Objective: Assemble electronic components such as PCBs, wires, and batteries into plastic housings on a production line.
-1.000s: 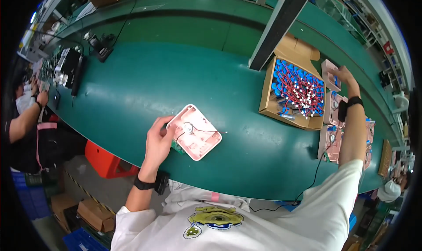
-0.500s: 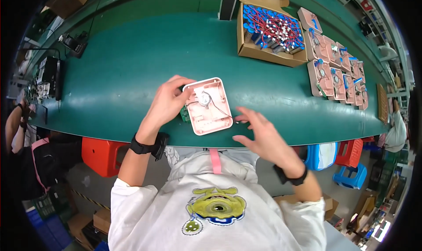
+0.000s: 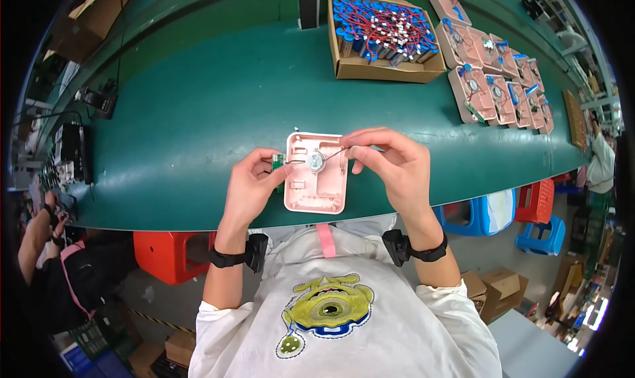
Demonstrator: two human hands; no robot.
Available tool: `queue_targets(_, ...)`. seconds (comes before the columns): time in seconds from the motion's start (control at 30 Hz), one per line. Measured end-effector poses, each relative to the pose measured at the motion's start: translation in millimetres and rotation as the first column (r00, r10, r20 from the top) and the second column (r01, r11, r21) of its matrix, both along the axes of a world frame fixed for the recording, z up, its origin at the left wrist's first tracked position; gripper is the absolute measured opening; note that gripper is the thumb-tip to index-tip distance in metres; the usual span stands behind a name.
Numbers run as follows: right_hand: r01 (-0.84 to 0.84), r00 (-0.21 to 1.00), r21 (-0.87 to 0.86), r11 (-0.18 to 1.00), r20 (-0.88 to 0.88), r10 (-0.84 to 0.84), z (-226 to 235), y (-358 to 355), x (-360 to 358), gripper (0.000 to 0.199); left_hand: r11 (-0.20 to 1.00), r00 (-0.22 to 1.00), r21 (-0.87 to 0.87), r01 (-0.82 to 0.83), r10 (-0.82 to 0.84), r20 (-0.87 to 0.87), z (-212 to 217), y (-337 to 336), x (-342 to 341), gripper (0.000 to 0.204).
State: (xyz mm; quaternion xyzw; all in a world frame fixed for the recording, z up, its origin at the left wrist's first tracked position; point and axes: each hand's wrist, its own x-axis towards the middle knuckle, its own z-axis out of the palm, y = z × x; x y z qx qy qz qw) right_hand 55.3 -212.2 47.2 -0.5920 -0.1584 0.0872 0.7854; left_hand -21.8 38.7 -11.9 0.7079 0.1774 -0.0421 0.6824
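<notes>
A pink plastic housing (image 3: 317,187) lies open side up near the front edge of the green table (image 3: 192,120). A small round metal part (image 3: 316,161) sits inside it, and a small green circuit board (image 3: 278,162) pokes out at its left side. My left hand (image 3: 254,183) grips the housing's left edge and touches the board. My right hand (image 3: 390,161) pinches a thin wire (image 3: 334,153) that runs to the round part.
A cardboard box (image 3: 383,37) of blue cells with red wires stands at the back. A row of several pink housings (image 3: 496,74) lies at the right. Black devices (image 3: 69,150) sit far left. Another person (image 3: 46,246) works at lower left. Red and blue stools stand under the table.
My right hand has come back from the row of housings at the right and now pinches the wire over the housing. My left hand has stayed on the housing's left side.
</notes>
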Motion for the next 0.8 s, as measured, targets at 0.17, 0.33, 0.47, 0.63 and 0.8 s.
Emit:
queue_targets(0.17, -0.087, 0.979, 0.084, 0.993, -0.175, 0.101, -5.2, 2.3, 0.9, 0.015, 0.998, 0.999, -0.062, 0.026, -0.025, 0.027, -1.4, -11.7, -1.5, 0.028)
queue_targets(0.33, -0.143, 0.959, 0.215, 0.966, -0.210, 0.189, -15.4, 2.9, -3.8, 0.018, 0.994, 0.999, -0.102, 0.027, -0.024, 0.030, -1.9, -23.4, -6.4, 0.026)
queue_targets(0.47, -0.169, 0.959, 0.179, 0.969, -0.196, 0.204, -19.7, 4.4, -6.9, 0.019, 0.991, 0.998, -0.132, 0.032, -0.025, 0.058, -2.2, -29.3, -9.8, 0.025)
queue_targets(0.63, -0.168, 0.935, 0.215, 0.962, -0.273, 0.225, -13.3, 4.7, -5.3, 0.022, 0.995, 0.998, -0.089, 0.048, -0.045, 0.038, 1.4, -31.5, -10.3, 0.024)
queue_targets(0.8, -0.294, 0.875, 0.140, 0.946, -0.360, 0.325, -15.8, -2.7, -1.2, 0.018, 0.993, 0.998, -0.115, 0.029, -0.023, 0.055, 1.6, -32.8, -12.6, 0.024)
